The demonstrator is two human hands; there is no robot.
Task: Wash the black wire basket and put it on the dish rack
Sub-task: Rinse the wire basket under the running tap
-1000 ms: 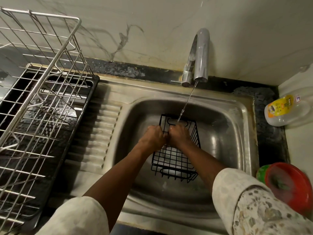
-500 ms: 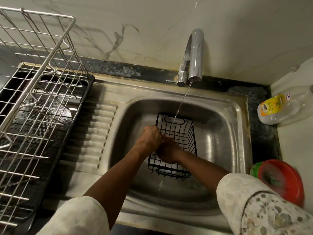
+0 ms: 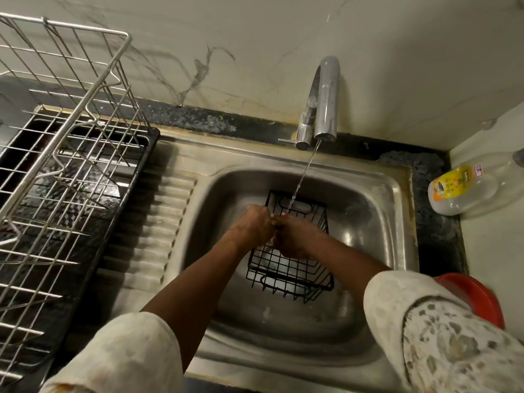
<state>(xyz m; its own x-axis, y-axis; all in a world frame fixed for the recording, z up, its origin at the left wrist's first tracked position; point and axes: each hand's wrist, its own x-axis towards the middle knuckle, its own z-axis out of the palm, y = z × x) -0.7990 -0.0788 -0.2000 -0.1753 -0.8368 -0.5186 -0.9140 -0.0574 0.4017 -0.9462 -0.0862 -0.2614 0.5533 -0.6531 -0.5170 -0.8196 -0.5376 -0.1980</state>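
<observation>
Left hand (image 3: 255, 224) and right hand (image 3: 295, 241) meet, fingers curled, over the black wire basket (image 3: 292, 279). What they grip, I cannot tell.

left hand (image 3: 253, 224), right hand (image 3: 293, 239): my grip blurred
black wire basket (image 3: 289, 279): middle hidden beneath them
dish rack (image 3: 71, 143): cropped left

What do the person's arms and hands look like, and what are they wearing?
The left hand and right hand are bare: no gloves, and no watch or bangle shows at the wrists. The left sleeve is plain cream fabric. The right sleeve is cream with a mottled grey-brown print above a paler cuff.
</observation>
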